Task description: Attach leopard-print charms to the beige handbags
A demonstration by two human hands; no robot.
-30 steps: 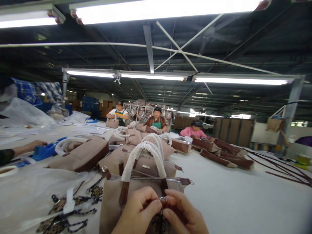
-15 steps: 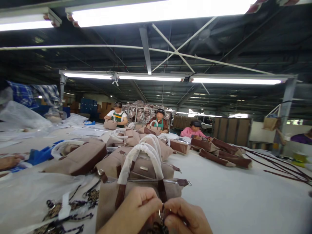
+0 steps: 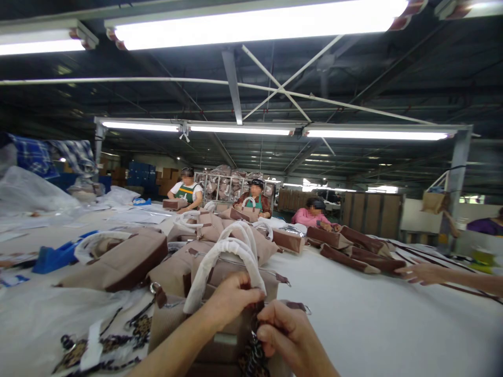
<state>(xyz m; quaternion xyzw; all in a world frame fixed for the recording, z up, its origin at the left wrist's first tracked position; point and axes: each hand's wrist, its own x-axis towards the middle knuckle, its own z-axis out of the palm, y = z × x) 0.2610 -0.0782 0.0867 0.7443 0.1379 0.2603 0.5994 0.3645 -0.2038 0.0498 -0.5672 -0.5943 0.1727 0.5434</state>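
Observation:
A beige bag (image 3: 168, 319) with brown trim and white-wrapped handles stands right in front of me. My left hand (image 3: 233, 296) is closed on the lower end of its right handle. Just to the right, my right hand (image 3: 281, 332) pinches the metal clasp at the top of a black and patterned strap charm (image 3: 253, 356), which hangs against the bag's front. The fingertips of both hands are close together near the brown handle tab. More patterned charms (image 3: 113, 343) lie on clear plastic at the lower left.
Beige bags (image 3: 118, 259) are heaped beyond and to the left. A blue dispenser (image 3: 58, 254) sits at the left. Brown-trimmed pieces (image 3: 346, 251) and straps lie at the right, where another person's hand (image 3: 422, 272) reaches in. Three people work across the table (image 3: 353, 314).
My left hand has risen onto the handle's base, and the charm now hangs more in view below my right hand. Another person's arm has come in from the right.

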